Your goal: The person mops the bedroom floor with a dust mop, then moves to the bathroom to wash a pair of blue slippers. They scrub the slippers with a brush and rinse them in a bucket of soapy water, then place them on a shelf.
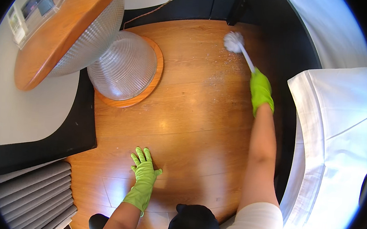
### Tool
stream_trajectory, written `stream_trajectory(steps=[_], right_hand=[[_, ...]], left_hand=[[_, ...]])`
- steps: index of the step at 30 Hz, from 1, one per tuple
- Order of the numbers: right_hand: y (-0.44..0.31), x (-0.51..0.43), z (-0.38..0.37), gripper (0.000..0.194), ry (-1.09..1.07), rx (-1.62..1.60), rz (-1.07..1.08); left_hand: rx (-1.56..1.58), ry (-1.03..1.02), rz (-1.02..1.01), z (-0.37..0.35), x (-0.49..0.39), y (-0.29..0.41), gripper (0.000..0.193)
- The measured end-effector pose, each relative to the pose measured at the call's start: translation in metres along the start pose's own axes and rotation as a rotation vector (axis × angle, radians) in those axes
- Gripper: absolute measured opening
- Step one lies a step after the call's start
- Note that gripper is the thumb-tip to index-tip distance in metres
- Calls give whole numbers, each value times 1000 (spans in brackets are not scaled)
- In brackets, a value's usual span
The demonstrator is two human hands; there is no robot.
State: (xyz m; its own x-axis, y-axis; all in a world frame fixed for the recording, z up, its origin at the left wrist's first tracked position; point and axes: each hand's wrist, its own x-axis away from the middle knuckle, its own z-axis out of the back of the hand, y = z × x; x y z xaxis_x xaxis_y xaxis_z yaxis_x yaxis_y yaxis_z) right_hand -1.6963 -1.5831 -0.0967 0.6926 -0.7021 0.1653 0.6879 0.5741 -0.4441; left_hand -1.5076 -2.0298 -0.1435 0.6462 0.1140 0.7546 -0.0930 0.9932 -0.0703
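Observation:
My right hand (pixel 261 88), in a green rubber glove, is closed around the white handle (pixel 247 58) of a brush or duster. Its fluffy white head (pixel 233 42) is on the wood-look floor (pixel 183 114), near the dark base at the right. Scattered pale dust and debris (pixel 220 75) lies on the floor just below that head. My left hand (pixel 144 172), gloved in the same green, rests palm down on the floor with its fingers spread and holds nothing.
A ribbed-glass side table stands at the left, with a wooden base (pixel 158 77) and wooden top (pixel 70 31) carrying a clear organizer (pixel 49 10). A cord (pixel 156 9) runs behind it. White bedding (pixel 334 126) hangs at the right; a pleated grey curtain (pixel 34 196) is lower left.

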Motion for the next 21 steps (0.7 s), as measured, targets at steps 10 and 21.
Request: stream_trajectory(steps=[10,21], right_hand=[[53,161,7,41,-229,87,150],[51,223,-62,32,-327,-301,-226]], left_hand=[[7,29,-34,9,8,0,123],[165,73,-354,3,2,-145,53]])
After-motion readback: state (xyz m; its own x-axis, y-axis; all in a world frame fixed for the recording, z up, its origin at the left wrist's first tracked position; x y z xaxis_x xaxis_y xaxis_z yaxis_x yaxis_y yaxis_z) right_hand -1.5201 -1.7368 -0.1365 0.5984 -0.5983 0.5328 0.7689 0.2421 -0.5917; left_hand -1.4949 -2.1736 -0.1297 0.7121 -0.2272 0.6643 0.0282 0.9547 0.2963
